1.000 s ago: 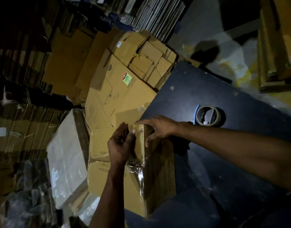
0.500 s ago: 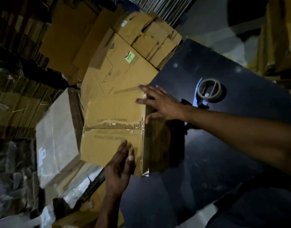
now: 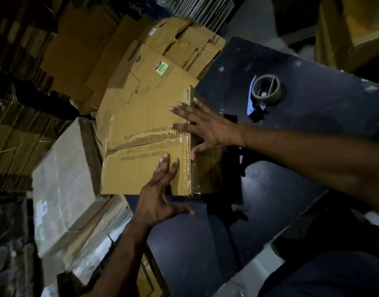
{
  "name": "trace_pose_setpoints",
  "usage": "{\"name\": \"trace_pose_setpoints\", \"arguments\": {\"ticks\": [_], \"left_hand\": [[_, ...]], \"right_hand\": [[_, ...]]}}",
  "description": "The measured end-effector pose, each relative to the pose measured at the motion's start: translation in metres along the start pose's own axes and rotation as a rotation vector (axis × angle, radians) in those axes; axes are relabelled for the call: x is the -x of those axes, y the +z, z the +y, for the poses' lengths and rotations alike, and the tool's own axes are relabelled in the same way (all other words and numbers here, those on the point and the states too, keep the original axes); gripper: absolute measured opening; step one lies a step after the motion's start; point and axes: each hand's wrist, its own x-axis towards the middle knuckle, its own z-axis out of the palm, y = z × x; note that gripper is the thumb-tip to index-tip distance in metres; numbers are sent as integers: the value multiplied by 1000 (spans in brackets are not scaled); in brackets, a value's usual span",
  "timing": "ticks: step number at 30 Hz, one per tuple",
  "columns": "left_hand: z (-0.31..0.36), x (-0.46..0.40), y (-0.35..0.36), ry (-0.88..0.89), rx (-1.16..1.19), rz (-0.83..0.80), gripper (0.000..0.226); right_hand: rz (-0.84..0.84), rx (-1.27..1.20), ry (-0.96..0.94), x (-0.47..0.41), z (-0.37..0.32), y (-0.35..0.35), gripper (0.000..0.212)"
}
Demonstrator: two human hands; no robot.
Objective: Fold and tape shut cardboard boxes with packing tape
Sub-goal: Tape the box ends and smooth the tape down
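a dark table (image 3: 313, 146) carries the work, with a stack of flattened cartons (image 3: 141, 82) just beside its far left edge. the taped cardboard box (image 3: 141, 168) overhangs the table's left edge, clear tape along its seam. it looks light, stiff and probably empty; best held flat-palmed on opposite faces, away from slick tape. right hand (image 3: 208, 127) and left hand (image 3: 160, 200) press it with fingers spread, gripping nothing. a tape roll (image 3: 265, 90) sits well apart.

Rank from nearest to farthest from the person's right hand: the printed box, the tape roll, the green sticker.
1. Printed box: under the right hand, touching.
2. Tape roll: on the dark table, beyond the hand.
3. Green sticker: on the flattened carton behind, about equally far; too close to call.
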Motion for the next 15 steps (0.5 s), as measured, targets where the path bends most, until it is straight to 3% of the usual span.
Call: {"name": "trace_pose_setpoints", "arguments": {"ticks": [10, 15], "left_hand": [[-14, -14, -19, 30, 82, -20, 110], [-16, -13, -10, 124, -192, 75, 101]], "right_hand": [[-3, -64, 4, 10, -10, -16, 100], [-12, -47, 46, 21, -37, 6, 89]]}}
